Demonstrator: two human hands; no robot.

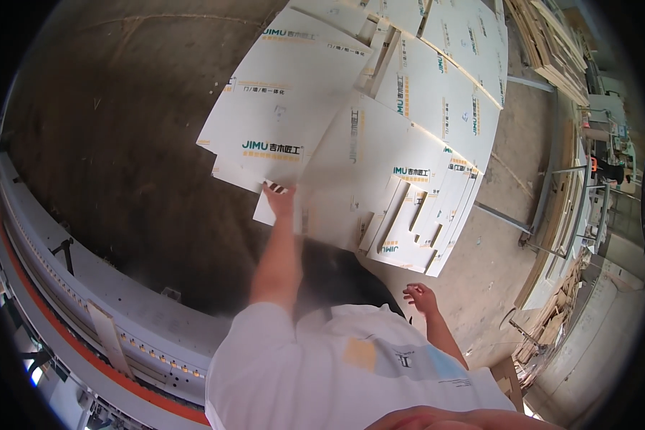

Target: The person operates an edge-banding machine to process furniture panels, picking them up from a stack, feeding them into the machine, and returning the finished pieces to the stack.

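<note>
Right hand [421,298] off the stack [330,179], left hand [280,198] at a panel [265,111].
Right fingers half-curled, contents unclear; strips [453,204] top the stack's near right corner; left fingers meet the panel's near edge, grasp impossible to tell, along the stack's left edge.

Panels [380,140] look bright, the floor [129,122] dim, and straight edges bow near black corners.
</note>
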